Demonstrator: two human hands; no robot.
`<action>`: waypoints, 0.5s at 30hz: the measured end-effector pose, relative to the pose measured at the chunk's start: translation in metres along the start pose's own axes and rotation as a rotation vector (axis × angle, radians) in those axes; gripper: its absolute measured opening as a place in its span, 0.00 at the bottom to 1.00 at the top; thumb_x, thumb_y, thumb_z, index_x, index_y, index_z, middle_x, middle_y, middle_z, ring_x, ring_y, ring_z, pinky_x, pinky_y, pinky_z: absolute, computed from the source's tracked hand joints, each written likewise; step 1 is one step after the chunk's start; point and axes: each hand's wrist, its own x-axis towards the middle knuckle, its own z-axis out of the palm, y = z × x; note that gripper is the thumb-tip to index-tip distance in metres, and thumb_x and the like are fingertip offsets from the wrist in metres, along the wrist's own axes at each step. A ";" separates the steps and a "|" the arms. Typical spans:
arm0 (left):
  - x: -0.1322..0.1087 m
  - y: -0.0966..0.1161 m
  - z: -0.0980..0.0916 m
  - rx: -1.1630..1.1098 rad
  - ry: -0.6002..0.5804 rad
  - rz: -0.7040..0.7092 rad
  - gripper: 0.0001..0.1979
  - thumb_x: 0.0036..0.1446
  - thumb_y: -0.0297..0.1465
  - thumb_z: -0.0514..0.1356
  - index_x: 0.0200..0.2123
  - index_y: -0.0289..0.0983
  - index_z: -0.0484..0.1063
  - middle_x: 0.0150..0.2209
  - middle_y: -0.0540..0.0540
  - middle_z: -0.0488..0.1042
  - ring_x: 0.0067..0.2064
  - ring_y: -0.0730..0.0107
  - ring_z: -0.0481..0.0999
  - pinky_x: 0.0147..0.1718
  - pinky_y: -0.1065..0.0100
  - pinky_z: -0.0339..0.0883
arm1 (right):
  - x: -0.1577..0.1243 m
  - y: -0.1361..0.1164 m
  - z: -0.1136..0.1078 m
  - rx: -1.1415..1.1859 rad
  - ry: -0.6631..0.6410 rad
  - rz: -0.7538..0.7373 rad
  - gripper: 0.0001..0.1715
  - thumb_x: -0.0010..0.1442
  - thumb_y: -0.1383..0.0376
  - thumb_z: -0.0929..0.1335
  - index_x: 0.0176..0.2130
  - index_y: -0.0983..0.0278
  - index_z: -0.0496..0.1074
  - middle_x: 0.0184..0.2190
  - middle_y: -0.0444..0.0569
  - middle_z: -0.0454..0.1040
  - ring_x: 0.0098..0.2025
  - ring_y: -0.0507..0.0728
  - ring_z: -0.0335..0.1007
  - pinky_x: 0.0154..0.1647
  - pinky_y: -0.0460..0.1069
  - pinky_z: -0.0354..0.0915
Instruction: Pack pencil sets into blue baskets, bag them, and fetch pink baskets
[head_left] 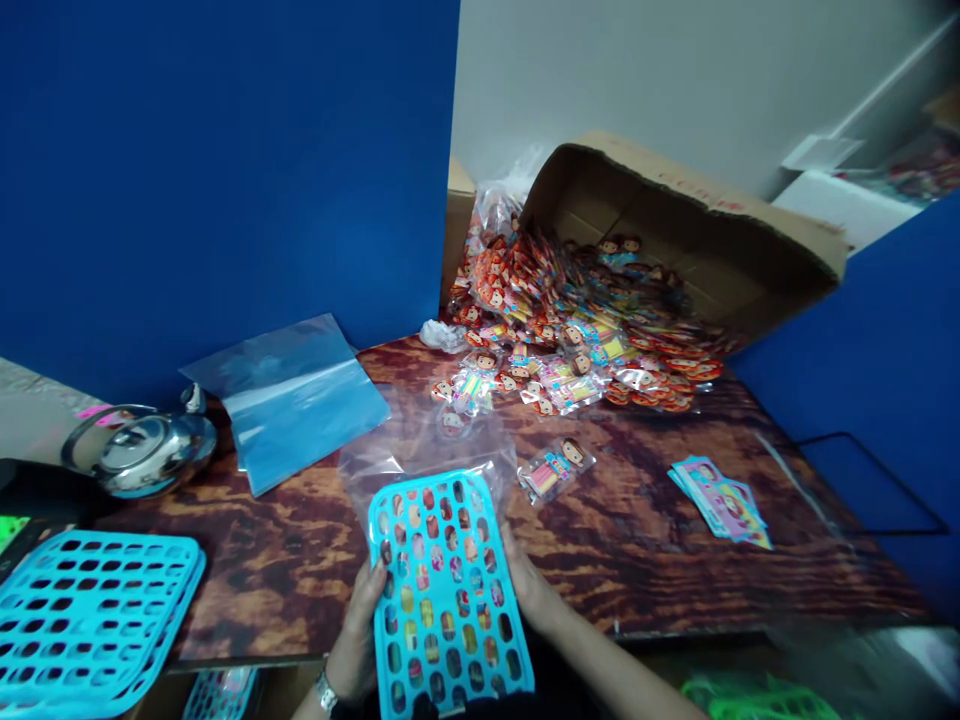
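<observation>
Wood-grain surface (637, 540) carries toy packets (577, 340) spilling from a tipped box (697, 220). Both hands, left (358, 630) and right (529, 585), grip a turquoise grid tray (448, 590) at its sides, seemingly half inside a clear bag (420, 440).

One view only — head-worn, looking forward and steeply down over a wooden table (645, 540). Nearest the lens, bottom centre: left hand (358, 640) and right hand (529, 585). Beyond the grip, a tipped cardboard box (697, 225) against blue partitions — far right corner blurred, probably shelving.
</observation>
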 end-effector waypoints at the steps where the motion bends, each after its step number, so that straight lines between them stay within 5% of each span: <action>1: 0.001 0.000 -0.002 -0.008 -0.007 -0.007 0.39 0.39 0.49 0.66 0.54 0.42 0.64 0.53 0.39 0.72 0.56 0.43 0.68 0.54 0.42 0.62 | -0.001 -0.003 0.000 0.046 -0.052 0.024 0.49 0.57 0.35 0.46 0.58 0.62 0.65 0.55 0.57 0.68 0.61 0.63 0.57 0.64 0.64 0.47; 5: 0.003 0.001 -0.013 0.039 -0.045 0.078 0.38 0.41 0.45 0.67 0.56 0.43 0.62 0.60 0.41 0.65 0.58 0.45 0.66 0.55 0.46 0.63 | -0.004 -0.017 -0.001 0.133 -0.172 0.096 0.51 0.57 0.35 0.45 0.57 0.63 0.66 0.51 0.55 0.72 0.58 0.64 0.63 0.61 0.63 0.56; 11: -0.004 -0.005 -0.020 0.075 -0.114 0.090 0.36 0.45 0.45 0.65 0.57 0.45 0.60 0.60 0.42 0.64 0.59 0.48 0.64 0.56 0.48 0.62 | -0.018 -0.036 -0.010 -0.013 -0.203 0.084 0.49 0.56 0.34 0.46 0.56 0.58 0.68 0.55 0.50 0.69 0.61 0.62 0.58 0.66 0.60 0.47; 15: -0.016 -0.007 -0.020 0.200 -0.047 0.162 0.30 0.44 0.45 0.65 0.51 0.41 0.68 0.58 0.41 0.68 0.61 0.46 0.61 0.58 0.47 0.59 | -0.028 -0.036 -0.014 -0.069 -0.250 0.095 0.45 0.59 0.37 0.46 0.58 0.57 0.66 0.57 0.49 0.67 0.62 0.62 0.57 0.66 0.61 0.47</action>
